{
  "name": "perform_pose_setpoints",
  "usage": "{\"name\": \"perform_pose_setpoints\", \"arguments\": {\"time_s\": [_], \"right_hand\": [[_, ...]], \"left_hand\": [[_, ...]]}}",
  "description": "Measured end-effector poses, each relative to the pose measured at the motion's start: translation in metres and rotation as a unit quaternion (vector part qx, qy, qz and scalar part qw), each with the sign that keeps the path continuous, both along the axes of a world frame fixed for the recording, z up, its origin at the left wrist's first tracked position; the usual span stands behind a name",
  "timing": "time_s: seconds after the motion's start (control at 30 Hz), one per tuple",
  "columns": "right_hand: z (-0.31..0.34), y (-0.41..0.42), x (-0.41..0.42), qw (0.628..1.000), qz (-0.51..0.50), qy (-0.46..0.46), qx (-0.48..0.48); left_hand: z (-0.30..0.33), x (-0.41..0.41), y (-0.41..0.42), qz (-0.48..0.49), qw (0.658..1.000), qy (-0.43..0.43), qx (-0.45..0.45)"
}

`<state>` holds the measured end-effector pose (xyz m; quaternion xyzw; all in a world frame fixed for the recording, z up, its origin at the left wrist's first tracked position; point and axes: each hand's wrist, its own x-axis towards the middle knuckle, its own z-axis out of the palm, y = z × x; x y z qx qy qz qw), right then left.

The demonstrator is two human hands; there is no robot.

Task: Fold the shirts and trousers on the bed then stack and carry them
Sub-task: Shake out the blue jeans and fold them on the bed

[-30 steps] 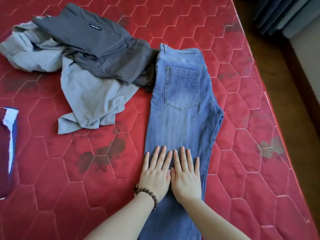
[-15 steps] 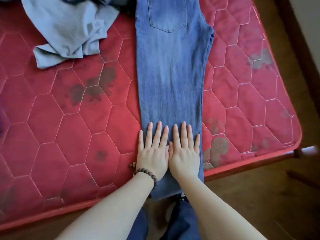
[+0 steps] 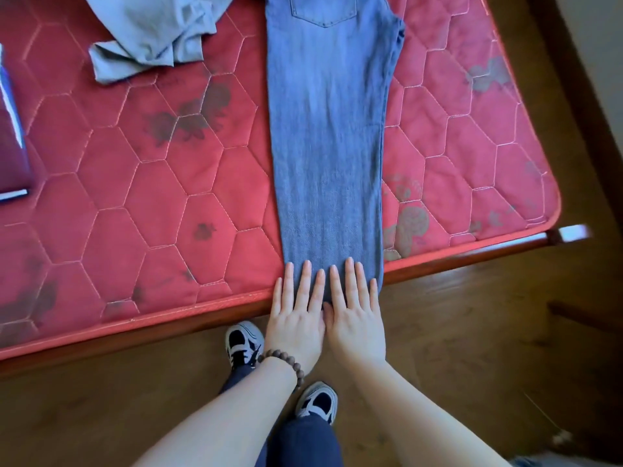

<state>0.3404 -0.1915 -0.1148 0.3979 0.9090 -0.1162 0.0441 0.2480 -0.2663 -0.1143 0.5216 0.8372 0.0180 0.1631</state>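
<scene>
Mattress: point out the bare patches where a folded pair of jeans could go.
Broadest bare patch: mattress between the jeans and the dark red item, below the grey shirt. A narrower strip lies right of the jeans. Crowded: top left, and the near edge under both hands.

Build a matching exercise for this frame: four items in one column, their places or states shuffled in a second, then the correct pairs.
Items:
1. blue jeans
2. grey shirt
3. bead bracelet
4. right hand

Places or states:
A. crumpled at the top left of the mattress
B. on the left wrist
C. laid lengthwise, leg end reaching the mattress edge
D. flat, fingers straight, on the jeans' leg end

Pairs: 1-C, 2-A, 3-B, 4-D
</scene>
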Motion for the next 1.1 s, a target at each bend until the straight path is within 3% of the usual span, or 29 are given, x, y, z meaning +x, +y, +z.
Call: {"name": "perform_pose_setpoints", "arguments": {"time_s": [0.1,0.2,0.27,0.33,0.5,0.57,0.63,0.7,0.8,0.93,1.1], "right_hand": [[0.008,0.003,0.002,0.998,-0.005,0.049,-0.029],[0.019,0.014,0.003,0.979,-0.147,0.137,-0.033],[0.023,0.021,0.002,0.943,-0.267,0.184,-0.072],[0.025,0.024,0.0,0.917,-0.322,0.206,-0.114],[0.025,0.041,-0.003,0.822,-0.478,0.201,-0.234],[0.024,0.047,0.002,0.818,-0.478,0.16,-0.275],[0.025,0.05,0.008,0.844,-0.442,0.149,-0.265],[0.029,0.051,0.014,0.85,-0.412,0.183,-0.272],[0.037,0.046,0.019,0.828,-0.4,0.229,-0.318],[0.059,0.038,0.028,0.827,-0.375,0.237,-0.344],[0.089,0.037,0.058,0.849,-0.289,0.181,-0.404]], "left_hand": [[0.012,0.008,-0.003,0.024,0.998,-0.047,0.042],[0.023,0.002,0.002,0.182,0.962,-0.148,0.139],[0.029,-0.002,0.007,0.284,0.914,-0.217,0.193],[0.036,-0.003,0.013,0.342,0.872,-0.277,0.216],[0.041,-0.018,0.023,0.435,0.829,-0.317,0.152],[0.042,-0.024,0.023,0.41,0.84,-0.336,0.114],[0.043,-0.024,0.021,0.386,0.847,-0.351,0.105],[0.046,-0.021,0.018,0.393,0.838,-0.363,0.106],[0.051,-0.014,0.01,0.402,0.817,-0.401,0.102],[0.064,-0.005,-0.006,0.414,0.795,-0.424,0.128],[0.089,-0.01,-0.026,0.357,0.822,-0.429,0.118]]}}
